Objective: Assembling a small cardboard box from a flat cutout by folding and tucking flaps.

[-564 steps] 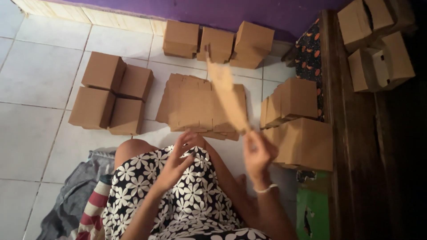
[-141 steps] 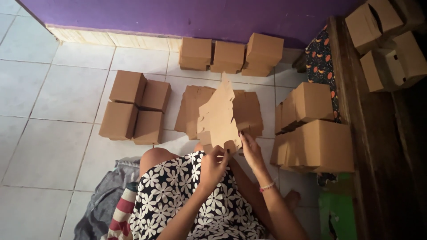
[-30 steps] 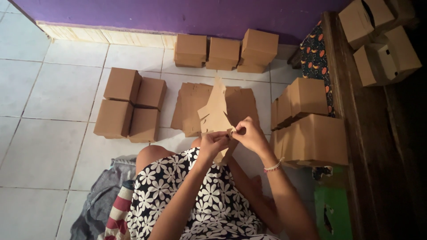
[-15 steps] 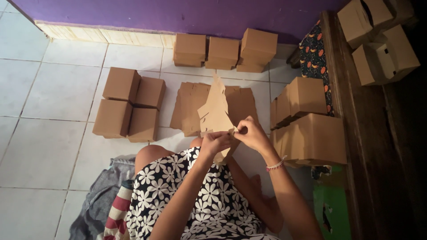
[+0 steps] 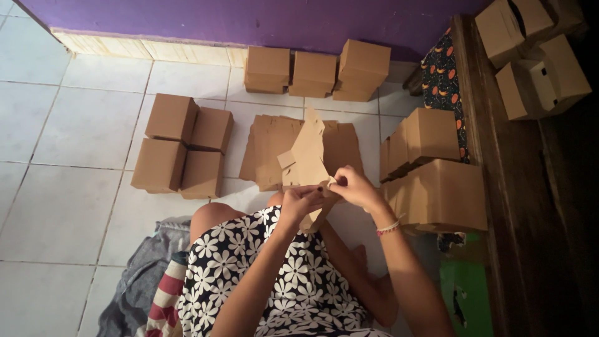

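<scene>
While your 2 hands meet above your lap, both sets of fingers are closed on the lower edge of a flat cardboard blank [image 5: 306,159]. Your left hand [image 5: 301,203] curls under and around that edge, fingers folded shut against the card. Your right hand [image 5: 350,186] pinches a small flap at the same edge between thumb and fingertips, so the grip points sit just beside each other and nearly touch. Held this way, the blank stands almost upright and rises away from your fingertips, which appears to leave its panels and tabs free to be bent; a short tab juts out on its left side, and a narrow strip hangs below your fingers toward your knee.

Beyond the fingertips, a stack of flat blanks [image 5: 274,146] lies on the tiled floor [image 5: 68,206], directly behind the held piece and within easy reach. To the left of your left hand, 4 folded boxes [image 5: 181,146] sit touching in a block. Farther out, along the purple wall [image 5: 249,22], 3 more boxes [image 5: 312,72] stand in a row. To the right of your right hand, larger boxes [image 5: 437,181] are piled against a dark wooden bench [image 5: 518,206], which carries further boxes [image 5: 536,56].
</scene>
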